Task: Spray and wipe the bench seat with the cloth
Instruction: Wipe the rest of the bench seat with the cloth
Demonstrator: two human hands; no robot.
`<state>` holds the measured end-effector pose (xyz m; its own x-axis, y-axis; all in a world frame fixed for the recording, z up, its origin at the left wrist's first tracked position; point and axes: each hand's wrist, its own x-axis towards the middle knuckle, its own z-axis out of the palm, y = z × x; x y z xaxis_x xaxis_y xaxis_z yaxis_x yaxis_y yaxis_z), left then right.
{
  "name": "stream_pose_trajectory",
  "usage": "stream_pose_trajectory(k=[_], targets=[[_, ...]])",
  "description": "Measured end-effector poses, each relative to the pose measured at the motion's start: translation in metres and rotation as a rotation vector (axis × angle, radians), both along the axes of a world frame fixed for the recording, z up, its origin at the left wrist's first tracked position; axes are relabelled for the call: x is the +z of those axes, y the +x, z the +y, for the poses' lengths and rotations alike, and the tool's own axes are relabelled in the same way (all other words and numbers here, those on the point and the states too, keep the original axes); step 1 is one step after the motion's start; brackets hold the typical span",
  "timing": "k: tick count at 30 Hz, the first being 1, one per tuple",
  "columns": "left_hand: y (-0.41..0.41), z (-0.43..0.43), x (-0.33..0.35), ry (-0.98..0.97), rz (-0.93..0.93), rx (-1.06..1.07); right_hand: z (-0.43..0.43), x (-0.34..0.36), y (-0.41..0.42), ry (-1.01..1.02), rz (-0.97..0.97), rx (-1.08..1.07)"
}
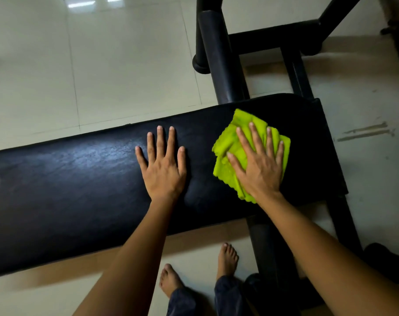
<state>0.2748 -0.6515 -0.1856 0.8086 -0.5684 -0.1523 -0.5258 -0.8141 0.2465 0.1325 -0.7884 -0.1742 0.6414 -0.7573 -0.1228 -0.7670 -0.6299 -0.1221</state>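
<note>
Head view. The black padded bench seat (80, 179) runs from the left edge to the right of centre, its dark frame (221, 65) rising toward the top of the frame. At centre, the left hand (163, 166) lies flat on the seat, fingers spread, holding nothing. Right of centre, the right hand (260, 165) presses flat, fingers splayed, on a folded yellow-green cloth (228, 142) resting on the seat. Bare feet (227, 258) stand on the pale tiled floor (102, 65), lower centre.
</note>
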Motion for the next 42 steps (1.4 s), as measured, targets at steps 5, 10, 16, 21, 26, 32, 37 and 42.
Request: stream_pose_trajectory(k=[5,10,16,21,26,32,37,42], targets=[[0.002,0.0,-0.007,0.005,-0.023,0.004,-0.037,-0.002,0.051,0.005,0.006,-0.059],[0.0,0.004,-0.007,0.022,-0.013,0.004,0.008,-0.004,0.01,-0.021,-0.016,0.097],[0.001,0.0,-0.003,0.021,-0.011,0.019,0.01,-0.001,-0.005,-0.014,-0.03,-0.082],[0.001,-0.001,-0.006,0.007,-0.019,0.027,-0.003,-0.001,0.033,-0.009,-0.002,-0.106],[-0.001,0.0,-0.006,0.012,-0.02,0.034,-0.011,-0.003,0.026,-0.002,0.012,0.118],[-0.003,-0.003,-0.003,0.012,-0.019,0.023,-0.042,0.002,0.037,0.054,-0.025,0.014],[-0.002,-0.001,-0.004,0.028,-0.02,0.02,-0.076,0.0,0.021,0.018,-0.031,-0.095],[-0.002,-0.002,-0.003,0.02,-0.011,0.014,-0.082,-0.002,0.0,0.014,-0.056,-0.194]])
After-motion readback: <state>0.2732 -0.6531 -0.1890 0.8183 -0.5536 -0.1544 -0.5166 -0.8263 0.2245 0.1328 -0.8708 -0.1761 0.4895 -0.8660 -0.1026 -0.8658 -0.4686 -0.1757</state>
